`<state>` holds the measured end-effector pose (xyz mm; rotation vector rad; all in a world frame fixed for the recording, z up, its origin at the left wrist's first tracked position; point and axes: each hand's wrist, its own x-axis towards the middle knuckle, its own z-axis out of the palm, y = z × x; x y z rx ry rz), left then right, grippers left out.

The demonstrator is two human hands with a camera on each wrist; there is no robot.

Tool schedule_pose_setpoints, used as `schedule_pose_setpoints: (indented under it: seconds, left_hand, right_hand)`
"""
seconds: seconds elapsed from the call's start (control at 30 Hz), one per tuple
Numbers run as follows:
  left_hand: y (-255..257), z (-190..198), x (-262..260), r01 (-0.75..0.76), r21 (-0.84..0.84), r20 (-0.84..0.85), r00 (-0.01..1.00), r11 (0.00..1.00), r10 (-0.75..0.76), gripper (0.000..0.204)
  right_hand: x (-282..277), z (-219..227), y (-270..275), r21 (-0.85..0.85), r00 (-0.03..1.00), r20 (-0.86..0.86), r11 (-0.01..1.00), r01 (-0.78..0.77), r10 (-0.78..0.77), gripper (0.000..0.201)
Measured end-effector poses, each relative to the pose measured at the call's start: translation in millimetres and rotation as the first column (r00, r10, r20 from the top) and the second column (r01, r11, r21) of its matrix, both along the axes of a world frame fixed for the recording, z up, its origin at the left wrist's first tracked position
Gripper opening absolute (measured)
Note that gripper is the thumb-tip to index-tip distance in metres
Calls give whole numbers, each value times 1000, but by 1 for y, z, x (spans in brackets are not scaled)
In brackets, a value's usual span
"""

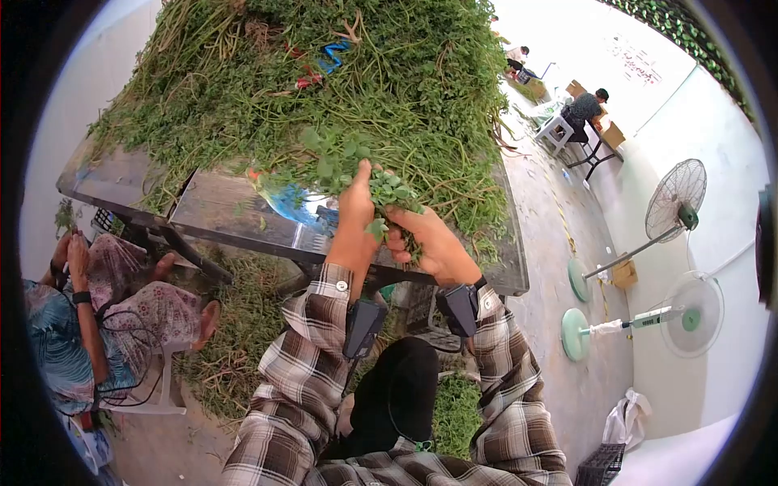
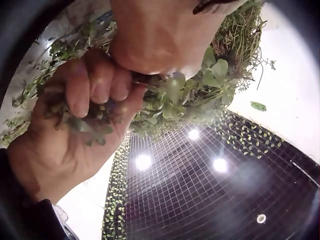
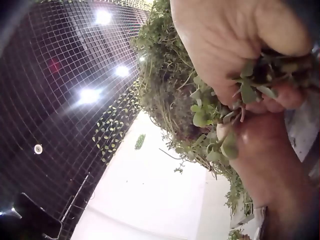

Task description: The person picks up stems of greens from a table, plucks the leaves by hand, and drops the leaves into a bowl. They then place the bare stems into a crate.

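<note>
Both hands meet over the table's near edge around a small bunch of green leafy sprigs (image 1: 389, 190). My left hand (image 1: 356, 212) grips the bunch with the thumb pointing up, its other fingers mostly hidden in the head view. Curled round the lower stems is my right hand (image 1: 431, 243), pressed close against the left. In the left wrist view, round leaves (image 2: 172, 95) stick out beside the left hand (image 2: 157, 40), and dark stems show under the right hand's fingers (image 2: 100, 85). The right wrist view shows sprigs (image 3: 250, 85) poking out of the right hand (image 3: 225, 45).
A big heap of cut greens (image 1: 389, 89) covers the dark table (image 1: 231, 212). Blue printed plastic (image 1: 296, 204) lies at its front. A blue strip (image 1: 333, 57) sits in the heap. Another person (image 1: 69, 324) sits at left; fans (image 1: 677, 198) stand at right. More greens (image 1: 235, 356) lie below.
</note>
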<state>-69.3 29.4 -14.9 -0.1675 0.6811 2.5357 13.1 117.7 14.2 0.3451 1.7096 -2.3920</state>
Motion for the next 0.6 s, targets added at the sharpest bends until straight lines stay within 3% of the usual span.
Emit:
schedule_pose_setpoints:
  seconds: [0.07, 0.23, 0.37, 0.53, 0.6]
  left_hand:
    - [2, -4, -2, -22, 2, -23, 999, 1000, 23, 22]
    - [6, -12, -3, -52, 59, -66, 996, 997, 56, 25]
    - [9, -14, -7, -11, 99, 8, 1000, 995, 10, 26]
    - [11, -21, -18, -12, 69, 12, 1000, 998, 11, 27]
    - [11, -20, -19, -54, 79, -3, 999, 995, 55, 28]
  right_hand:
    - [3, 1, -1, -3, 1000, 0, 1000, -4, 4, 12]
    - [8, 3, -2, 178, 1000, -26, 984, 15, -11, 15]
    - [5, 3, 5, 193, 1000, -29, 981, 12, -7, 16]
    - [-11, 3, 18, 453, 992, -71, 889, -63, 107, 17]
    - [-16, 4, 20, 476, 993, -62, 877, -62, 104, 17]
